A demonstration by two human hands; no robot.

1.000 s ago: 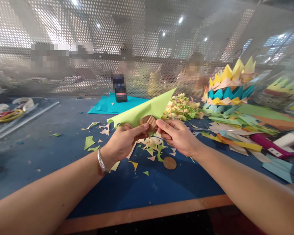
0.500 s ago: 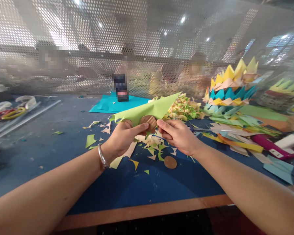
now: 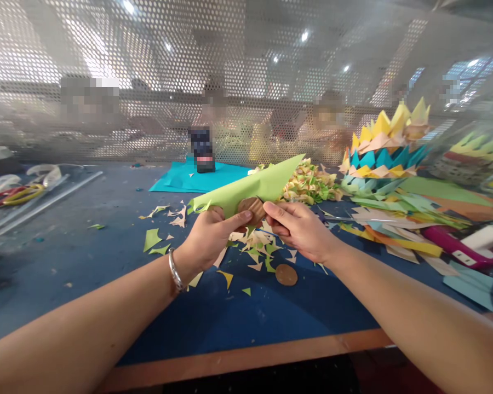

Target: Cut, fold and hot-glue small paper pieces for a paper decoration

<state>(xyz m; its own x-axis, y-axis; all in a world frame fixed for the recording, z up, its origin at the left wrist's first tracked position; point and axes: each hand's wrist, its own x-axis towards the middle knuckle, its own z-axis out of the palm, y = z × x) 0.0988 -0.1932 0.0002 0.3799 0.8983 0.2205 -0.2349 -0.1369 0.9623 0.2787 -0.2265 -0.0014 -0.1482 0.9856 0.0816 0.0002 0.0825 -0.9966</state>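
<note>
A sheet of light green paper is held up over the table, its left edge cut ragged. My left hand, with a silver bangle at the wrist, grips this paper. Its thumb presses a round brown disc flat against the sheet. Close by the disc's right edge, my right hand is closed in a pinch; what sits between its fingertips is too small to make out. A second brown disc lies on the blue table below. Several paper scraps are scattered under both hands.
Behind the green sheet lie blue paper and a heap of small cut pieces. A tiered paper crown stands at right, near paper strips and a magenta tool. Scissors lie far left. A perforated screen rises behind.
The disc and my left thumb have shifted slightly, and the green sheet is tilted a little differently. My right hand stays pinched at nearly the same spot.
</note>
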